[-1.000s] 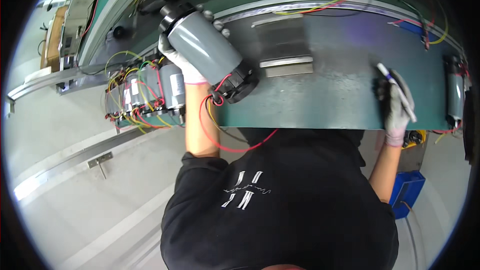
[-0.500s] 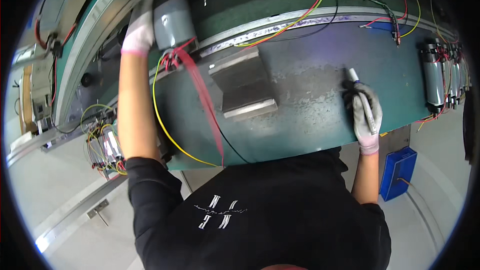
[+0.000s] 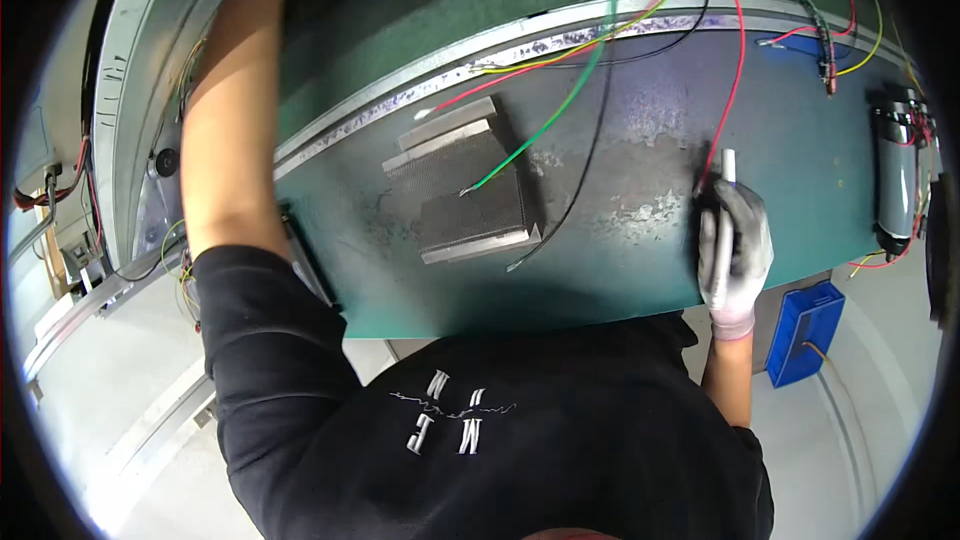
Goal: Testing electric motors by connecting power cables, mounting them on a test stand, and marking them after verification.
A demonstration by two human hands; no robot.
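Head view: a person leans over a green worktop [image 3: 620, 270].
Right hand [image 3: 733, 245]: gloved, lying flat on the worktop with fingers closed around a slim white pen-like tool [image 3: 727, 168] whose tip pokes out beyond the fingertips.
Left hand: out of sight past the top edge; only the bare forearm [image 3: 225, 130] reaches up, so its grip cannot be told.
Between the arms: a ribbed metal block [image 3: 462, 192] lies on the worktop, with a green wire [image 3: 560, 100] ending on it.
Right edge: a grey cylinder [image 3: 897, 175].
Below the worktop: a blue bin [image 3: 805, 332].
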